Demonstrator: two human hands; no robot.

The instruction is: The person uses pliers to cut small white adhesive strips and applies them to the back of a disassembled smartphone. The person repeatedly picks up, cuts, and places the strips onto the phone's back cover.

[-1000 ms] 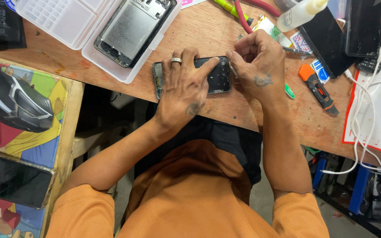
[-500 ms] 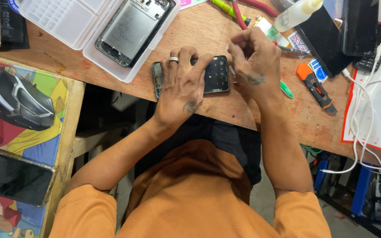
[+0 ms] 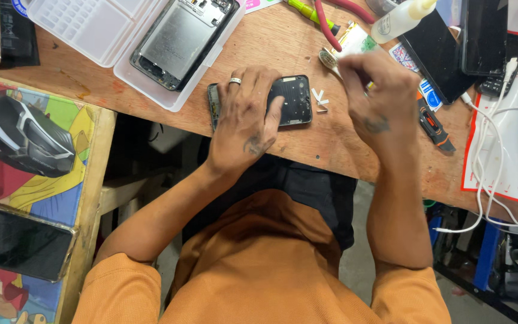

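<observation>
A dark phone frame lies flat on the wooden bench. My left hand, a ring on one finger, lies over the frame's left half and presses it down. My right hand is lifted to the right of the frame, fingers curled together; whether something small sits between the fingertips is hidden. A few small white strips lie on the wood between the frame and my right hand.
A clear plastic tray at the back holds an opened phone body. A squeeze bottle, dark phones, an orange-black tool, white cables and a mat lie right. A black mouse and dark phone sit left.
My right hand has left the phone frame and moved up and to the right. The white strips now show beside the frame. My left hand stays on the frame.
</observation>
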